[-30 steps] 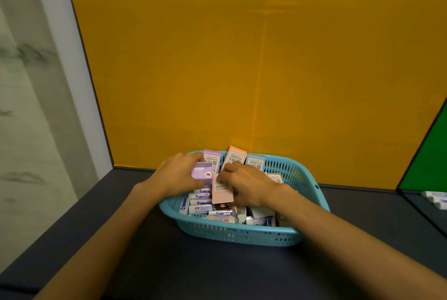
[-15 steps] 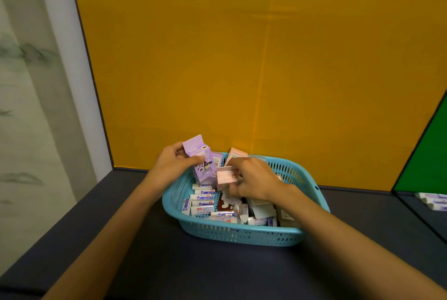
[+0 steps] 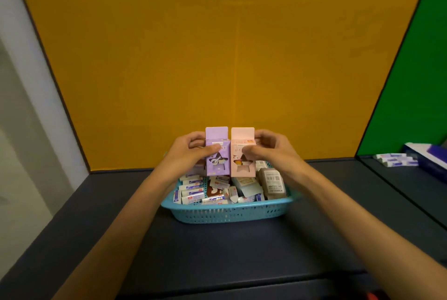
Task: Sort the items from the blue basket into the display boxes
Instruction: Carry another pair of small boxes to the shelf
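Note:
A blue basket point(image 3: 227, 214) sits on the dark table, filled with several small white packets, a beige box and other cartons. My left hand point(image 3: 187, 152) grips a purple box point(image 3: 217, 162) upright above the basket's far side. Right beside it, touching edge to edge, my right hand point(image 3: 271, 152) grips a pink box point(image 3: 242, 163), also upright. Both boxes have a star-shaped window and a hang tab on top. My thumbs press on their fronts.
An orange panel rises behind the basket and a green panel stands at the right. On the table at far right lie several white-and-purple packets point(image 3: 395, 159) beside a white and purple display box point(image 3: 433, 154). Dark table surface point(image 3: 217, 251) spreads in front.
Both hands have lifted out of the basket, each with a box. The purple and pink boxes now stand upright side by side above it. The view has shifted to the right.

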The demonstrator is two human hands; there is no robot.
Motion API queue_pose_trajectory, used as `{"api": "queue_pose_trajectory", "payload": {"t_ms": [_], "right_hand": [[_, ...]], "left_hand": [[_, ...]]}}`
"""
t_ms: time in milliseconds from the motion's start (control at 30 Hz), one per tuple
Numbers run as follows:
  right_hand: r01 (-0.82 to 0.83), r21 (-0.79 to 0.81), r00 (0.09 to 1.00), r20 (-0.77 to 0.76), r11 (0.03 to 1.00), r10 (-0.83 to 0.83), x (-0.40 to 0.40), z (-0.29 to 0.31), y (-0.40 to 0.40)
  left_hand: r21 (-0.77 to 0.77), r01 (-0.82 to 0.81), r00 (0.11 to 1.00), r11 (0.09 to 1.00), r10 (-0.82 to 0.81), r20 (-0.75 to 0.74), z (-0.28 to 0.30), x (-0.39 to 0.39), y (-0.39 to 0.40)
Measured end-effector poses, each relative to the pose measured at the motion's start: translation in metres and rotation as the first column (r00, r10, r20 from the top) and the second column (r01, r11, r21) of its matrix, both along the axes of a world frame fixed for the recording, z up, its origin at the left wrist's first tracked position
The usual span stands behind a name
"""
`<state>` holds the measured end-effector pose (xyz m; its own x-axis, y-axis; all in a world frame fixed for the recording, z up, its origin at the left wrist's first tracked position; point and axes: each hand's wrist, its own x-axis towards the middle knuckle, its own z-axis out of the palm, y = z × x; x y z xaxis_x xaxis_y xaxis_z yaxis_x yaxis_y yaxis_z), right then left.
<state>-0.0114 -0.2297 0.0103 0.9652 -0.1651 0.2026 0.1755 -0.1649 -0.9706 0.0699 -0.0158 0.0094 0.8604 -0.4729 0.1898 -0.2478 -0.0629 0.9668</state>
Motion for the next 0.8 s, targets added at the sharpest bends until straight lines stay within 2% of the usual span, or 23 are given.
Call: {"api": "queue_pose_trajectory", "payload": {"t_ms": [267,467,800], "right_hand": [[0.141,-0.038,0.99,0.012,0.989,-0.14,-0.074,0.005,-0.065],[0.214,-0.008,0.976,-0.035,0.977,-0.214,-0.158,0.0,-0.131],[0.36,0.0,0.931,-0.073,0.933,-0.359,-0.308,-0.017,-0.273]], "left_hand": [[0.066,0.192,0.98,0.979,-0.195,0.043,0.01,-0.035,-0.074],[0.1,0.389,0.918,0.916,-0.394,0.038,0.007,-0.091,-0.151],[0.149,0.522,0.845,0.84,-0.533,0.043,-0.003,-0.216,-0.316]]}}
